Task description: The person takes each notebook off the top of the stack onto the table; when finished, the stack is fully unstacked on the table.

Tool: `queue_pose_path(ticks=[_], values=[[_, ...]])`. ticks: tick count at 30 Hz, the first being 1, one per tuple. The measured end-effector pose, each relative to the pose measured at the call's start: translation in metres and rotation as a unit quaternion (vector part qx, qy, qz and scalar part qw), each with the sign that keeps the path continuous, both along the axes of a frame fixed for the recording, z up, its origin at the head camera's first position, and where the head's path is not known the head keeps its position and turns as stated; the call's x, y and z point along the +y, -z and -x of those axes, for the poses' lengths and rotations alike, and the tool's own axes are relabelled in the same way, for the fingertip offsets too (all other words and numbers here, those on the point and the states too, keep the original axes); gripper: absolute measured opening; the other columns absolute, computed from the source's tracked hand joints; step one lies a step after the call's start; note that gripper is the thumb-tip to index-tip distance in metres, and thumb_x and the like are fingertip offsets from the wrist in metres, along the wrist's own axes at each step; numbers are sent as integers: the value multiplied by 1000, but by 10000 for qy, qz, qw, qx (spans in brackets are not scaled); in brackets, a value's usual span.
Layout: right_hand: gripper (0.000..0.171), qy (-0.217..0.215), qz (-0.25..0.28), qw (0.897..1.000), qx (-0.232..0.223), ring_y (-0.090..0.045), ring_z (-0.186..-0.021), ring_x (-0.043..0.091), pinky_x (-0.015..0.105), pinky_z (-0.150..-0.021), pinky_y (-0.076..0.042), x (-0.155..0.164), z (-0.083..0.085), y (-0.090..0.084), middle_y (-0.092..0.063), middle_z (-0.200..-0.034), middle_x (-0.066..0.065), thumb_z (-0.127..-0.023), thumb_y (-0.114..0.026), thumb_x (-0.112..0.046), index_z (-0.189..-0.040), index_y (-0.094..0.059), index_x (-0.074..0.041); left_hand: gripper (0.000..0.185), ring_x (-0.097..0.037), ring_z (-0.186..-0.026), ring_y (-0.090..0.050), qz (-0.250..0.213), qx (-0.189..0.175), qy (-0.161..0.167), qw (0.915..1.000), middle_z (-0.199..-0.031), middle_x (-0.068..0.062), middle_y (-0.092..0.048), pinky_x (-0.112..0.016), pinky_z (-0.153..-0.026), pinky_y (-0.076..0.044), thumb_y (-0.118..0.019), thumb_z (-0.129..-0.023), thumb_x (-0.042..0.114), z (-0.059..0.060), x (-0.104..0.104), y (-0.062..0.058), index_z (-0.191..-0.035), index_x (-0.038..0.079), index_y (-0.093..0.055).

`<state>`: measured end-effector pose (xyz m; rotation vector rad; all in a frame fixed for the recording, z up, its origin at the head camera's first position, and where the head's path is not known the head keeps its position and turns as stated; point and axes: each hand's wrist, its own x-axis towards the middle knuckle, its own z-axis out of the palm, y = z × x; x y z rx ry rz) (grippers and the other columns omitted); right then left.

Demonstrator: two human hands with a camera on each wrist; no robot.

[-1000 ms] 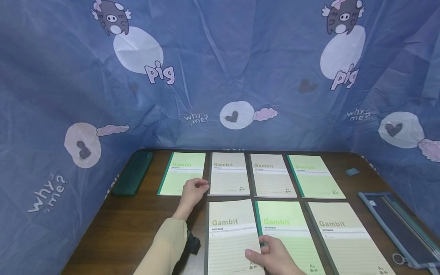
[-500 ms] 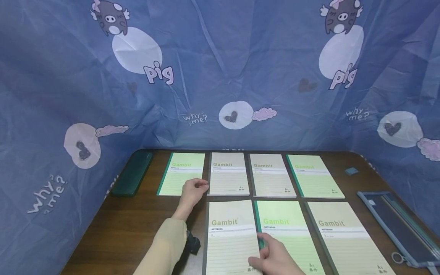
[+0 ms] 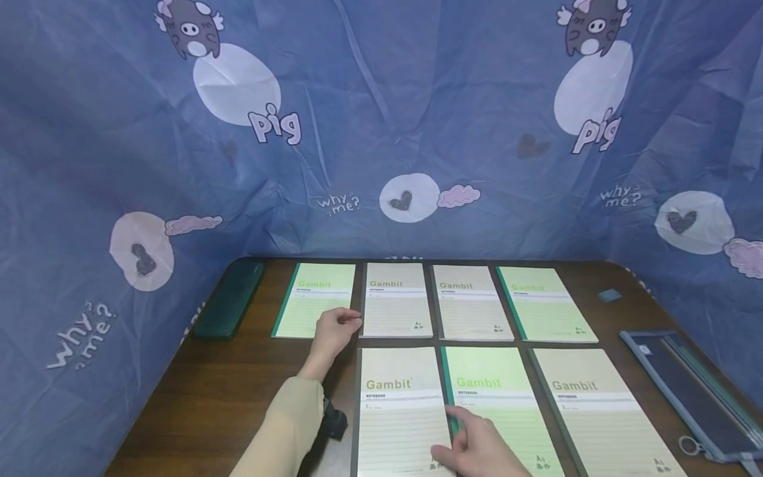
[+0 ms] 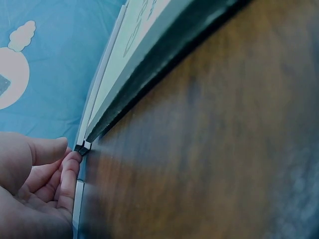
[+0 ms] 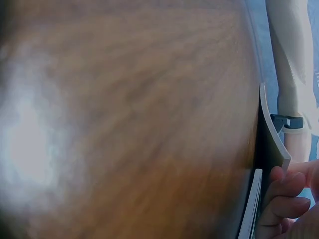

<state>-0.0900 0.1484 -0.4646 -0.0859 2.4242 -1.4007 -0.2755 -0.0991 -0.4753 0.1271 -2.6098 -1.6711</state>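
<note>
A cream Gambit notebook [image 3: 396, 424] lies at the front of the table, its spine to the left. My right hand [image 3: 479, 444] pinches its lower right edge, thumb on the cover and fingers under. In the right wrist view that notebook [image 5: 271, 134] bends up off the wood at the pinched edge. My left hand [image 3: 331, 333] is at the lower right corner of the back-left green notebook [image 3: 317, 298], beside a cream notebook [image 3: 395, 305]. Its fingers are loosely curled, and the fingertips [image 4: 74, 158] are right at the notebook edges in the left wrist view.
Two more notebooks, cream [image 3: 473, 308] and green [image 3: 548, 308], continue the back row. A green notebook [image 3: 495, 377] and a cream one [image 3: 602, 411] lie right of my right hand. A dark green case [image 3: 229, 301] is far left; a zip pouch [image 3: 691, 391] lies right, near a small blue piece [image 3: 610, 296].
The front cream notebook's right edge has sunk a little and its cover lies flatter. My right thumb has shifted slightly right and down. The left hand stays in place.
</note>
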Motion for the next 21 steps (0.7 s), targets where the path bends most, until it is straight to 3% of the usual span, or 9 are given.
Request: queue_pose_path(ticks=[11,17,21], values=[[81,-50,-35,9999,149,-44,-42,7,28,-53,-52,3,0,2,-55,-52,-3,-86,-77,-25,-140,-36,20,17,-26,-94,-64,-53,-30,10,10000,-102,-12,-69,-42,-83,-52,-66,-95,10,0,0,0,-108,1,-72],[78,-92,135,9998,99,-43,-41,6,29,-55,-54,5,0,0,-55,-52,-4,-88,-74,-25,-140,-36,19,17,-25,-95,-63,-70,-88,15,9999,-101,-11,-69,-41,-83,-52,-66,-95,10,0,0,-1,-108,1,-72],[74,-63,140,9998,146,-43,-41,7,25,-47,-45,5,3,-7,-59,-55,-2,-89,-73,-23,-141,-38,16,17,-25,-93,-63,-35,-53,28,10000,-100,-11,-69,-41,-82,-52,-67,-94,10,0,-1,0,-107,1,-73]])
